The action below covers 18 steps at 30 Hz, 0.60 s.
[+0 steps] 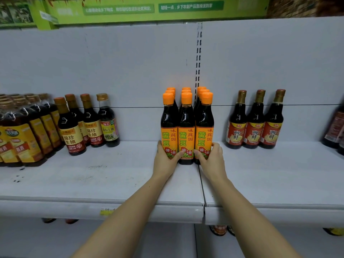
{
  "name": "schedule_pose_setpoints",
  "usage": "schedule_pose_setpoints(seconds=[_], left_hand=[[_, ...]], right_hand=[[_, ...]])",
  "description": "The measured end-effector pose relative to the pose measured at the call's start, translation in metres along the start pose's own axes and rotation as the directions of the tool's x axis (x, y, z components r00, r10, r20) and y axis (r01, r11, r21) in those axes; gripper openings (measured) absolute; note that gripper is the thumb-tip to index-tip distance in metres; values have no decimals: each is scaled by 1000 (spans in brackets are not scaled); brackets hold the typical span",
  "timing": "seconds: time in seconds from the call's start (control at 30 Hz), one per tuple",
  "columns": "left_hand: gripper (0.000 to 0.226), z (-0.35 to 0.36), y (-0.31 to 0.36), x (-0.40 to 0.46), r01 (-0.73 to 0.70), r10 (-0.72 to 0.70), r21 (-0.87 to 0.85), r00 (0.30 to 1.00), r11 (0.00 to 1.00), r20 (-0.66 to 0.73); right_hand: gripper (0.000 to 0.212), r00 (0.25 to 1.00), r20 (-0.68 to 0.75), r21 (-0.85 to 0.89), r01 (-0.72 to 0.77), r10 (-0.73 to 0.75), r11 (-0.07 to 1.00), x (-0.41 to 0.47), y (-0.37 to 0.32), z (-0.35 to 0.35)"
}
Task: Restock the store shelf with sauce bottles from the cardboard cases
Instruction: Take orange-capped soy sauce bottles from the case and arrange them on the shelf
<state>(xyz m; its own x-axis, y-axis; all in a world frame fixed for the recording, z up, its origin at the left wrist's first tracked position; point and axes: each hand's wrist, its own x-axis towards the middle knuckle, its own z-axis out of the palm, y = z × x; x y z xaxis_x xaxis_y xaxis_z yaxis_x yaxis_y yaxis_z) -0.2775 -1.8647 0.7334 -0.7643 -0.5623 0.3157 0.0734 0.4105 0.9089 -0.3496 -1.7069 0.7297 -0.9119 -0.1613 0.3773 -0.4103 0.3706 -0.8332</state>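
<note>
Hands square up a block of orange-capped soy sauce

Bottles of dark soy sauce with orange plastic caps and orange paper labels stand upright on the pale grey metal store shelf in three tight columns, several deep, straddling the seam between two shelf boards. The left hand wraps the base of the front-left bottle and the right hand wraps the front-right one, thumbs across the label fronts, fingers curled round the outer sides. This two-sided clasp probably serves to press the columns together and slide them as one block, labels facing out.

Each orange label reads 味苑园 and 黄豆酱油. At nine o'clock, the gold-capped bottles with cream labels read 锦珍生抽; one beside them reads 金标生抽. At three o'clock, three brown-capped bottles with red labels stand well apart, marked 鲜. The green banner at twelve o'clock is too blurred to read. No cardboard case shows.
</note>
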Motion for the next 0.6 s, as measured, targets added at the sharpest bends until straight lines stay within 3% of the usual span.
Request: schedule_pose_setpoints(seconds=[0.23, 0.6], left_hand=[[85, 1, -4, 3, 5, -5, 73, 1000, 997, 9], [77, 2, -3, 2, 39, -41, 93, 999, 995, 16]], right_hand=[[37, 999, -1, 1, 32, -32, 999, 1, 2, -1], [49, 998, 15, -16, 55, -55, 998, 1, 4, 1]])
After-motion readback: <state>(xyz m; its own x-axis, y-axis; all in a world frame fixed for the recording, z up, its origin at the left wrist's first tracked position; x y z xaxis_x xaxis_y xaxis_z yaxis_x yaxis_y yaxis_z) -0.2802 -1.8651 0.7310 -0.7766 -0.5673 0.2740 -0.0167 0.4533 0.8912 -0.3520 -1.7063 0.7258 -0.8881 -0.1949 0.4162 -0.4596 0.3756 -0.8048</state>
